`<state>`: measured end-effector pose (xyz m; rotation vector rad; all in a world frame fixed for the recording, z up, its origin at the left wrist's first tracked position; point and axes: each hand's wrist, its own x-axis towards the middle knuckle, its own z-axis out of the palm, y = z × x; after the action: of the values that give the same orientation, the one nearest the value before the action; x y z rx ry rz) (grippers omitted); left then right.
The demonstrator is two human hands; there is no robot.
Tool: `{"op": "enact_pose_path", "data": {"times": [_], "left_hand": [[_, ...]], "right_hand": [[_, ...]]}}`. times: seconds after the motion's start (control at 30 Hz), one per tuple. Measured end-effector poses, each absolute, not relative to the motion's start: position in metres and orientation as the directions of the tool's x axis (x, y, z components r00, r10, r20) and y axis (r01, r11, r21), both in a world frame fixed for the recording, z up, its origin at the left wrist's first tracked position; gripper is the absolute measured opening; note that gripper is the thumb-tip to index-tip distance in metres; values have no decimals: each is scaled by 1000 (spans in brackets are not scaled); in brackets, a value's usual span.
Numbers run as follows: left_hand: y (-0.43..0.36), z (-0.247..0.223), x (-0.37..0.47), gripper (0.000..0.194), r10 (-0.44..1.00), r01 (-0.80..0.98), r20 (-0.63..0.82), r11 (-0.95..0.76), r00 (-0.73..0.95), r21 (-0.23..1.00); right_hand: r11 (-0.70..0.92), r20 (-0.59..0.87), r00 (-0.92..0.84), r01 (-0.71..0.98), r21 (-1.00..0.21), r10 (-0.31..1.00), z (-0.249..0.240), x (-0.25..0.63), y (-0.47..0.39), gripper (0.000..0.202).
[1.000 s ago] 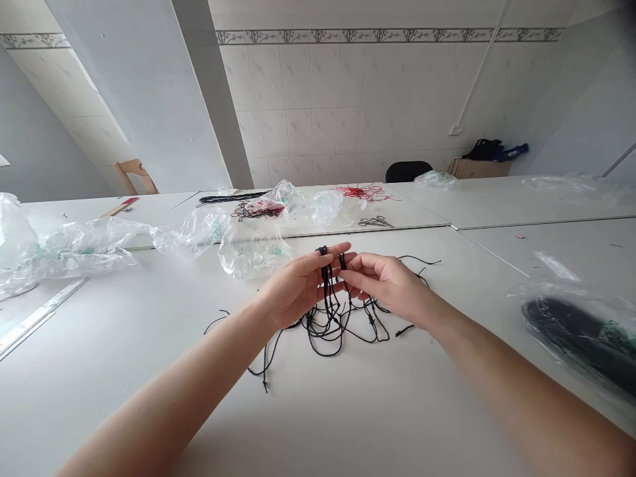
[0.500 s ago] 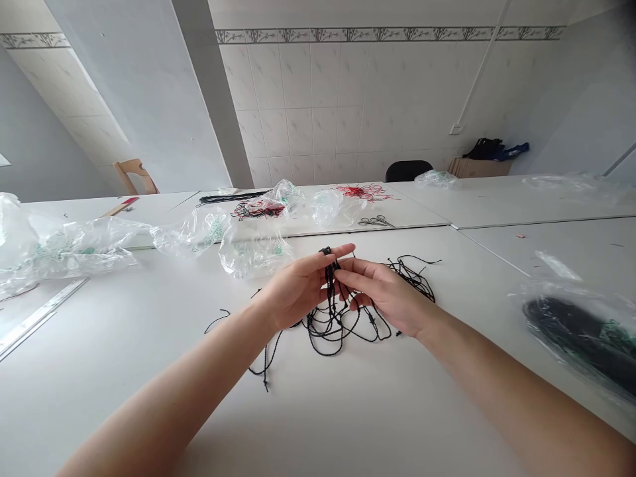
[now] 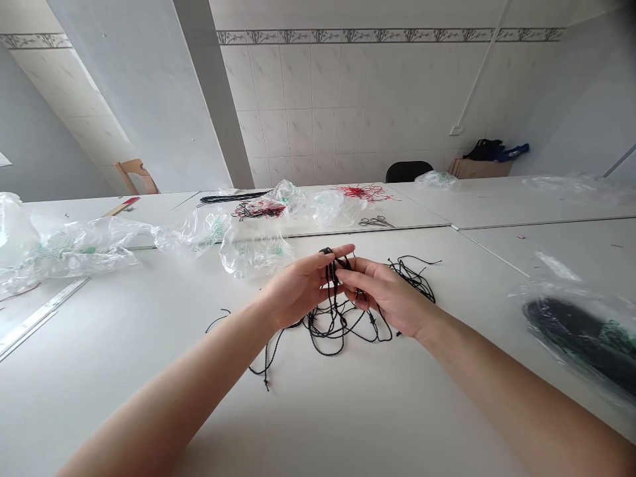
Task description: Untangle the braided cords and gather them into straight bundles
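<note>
Several black braided cords [image 3: 328, 344] hang in loops from between my hands and trail onto the white table. My left hand [image 3: 301, 286] is closed on their upper ends, with strands wound over its index finger. Close against it, my right hand [image 3: 382, 291] pinches the same cords between thumb and fingers; the exact grip is partly hidden. A knotted cord end [image 3: 266, 384] lies on the table below my left wrist. Behind my right hand rests another pile of black cords [image 3: 415, 278].
Crumpled clear plastic bags [image 3: 253, 255] spread across the left and middle. Farther back are red cords [image 3: 365, 192], scissors [image 3: 376, 221] and a black cord bundle [image 3: 231, 197]. A bag of black cord [image 3: 576, 331] lies at right, a metal ruler-like strip [image 3: 44, 315] at left.
My right fingers have shifted slightly on the cords, drawing some strands a little to the right. My left hand stays nearly in place, still holding its strands.
</note>
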<state>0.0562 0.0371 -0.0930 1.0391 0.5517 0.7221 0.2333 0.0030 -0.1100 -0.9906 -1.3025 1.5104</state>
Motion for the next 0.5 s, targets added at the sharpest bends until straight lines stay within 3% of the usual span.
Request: {"op": "enact_pose_path", "data": {"times": [0.5], "left_hand": [[35,-90,57,37,791,-282,-113,342,602,896]], "right_hand": [[63,51,-221,47,-997,974,-107,229,-2,19]]}}
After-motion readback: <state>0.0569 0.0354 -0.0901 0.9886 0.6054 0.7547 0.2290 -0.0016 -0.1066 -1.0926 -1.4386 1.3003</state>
